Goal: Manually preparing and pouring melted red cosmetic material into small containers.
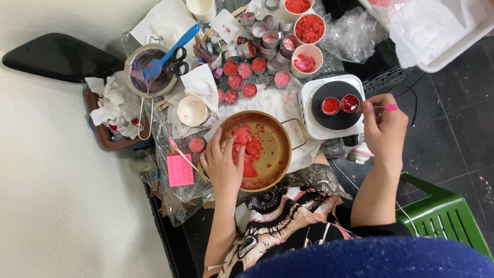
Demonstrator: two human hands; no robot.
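Observation:
My left hand (222, 167) holds the near rim of a gold pan (289, 154), thumb inside, next to red wax chunks (247, 146) lying in melted red wax. My right hand (385, 128) is shut on a thin pink-handled stirrer (385, 107). The stirrer's tip reaches into the right one of two small metal cups (350, 103) of red liquid. Both cups stand on the black plate of a white hotplate (309, 121), to the right of the pan.
Several small tins of pink and red wax (242, 80) crowd the table behind the pan, beside paper cups of red crumbs (309, 28). A strainer with a blue spatula (154, 67), scissors (179, 57) and a pink note (180, 170) lie left. A green stool (442, 213) stands right.

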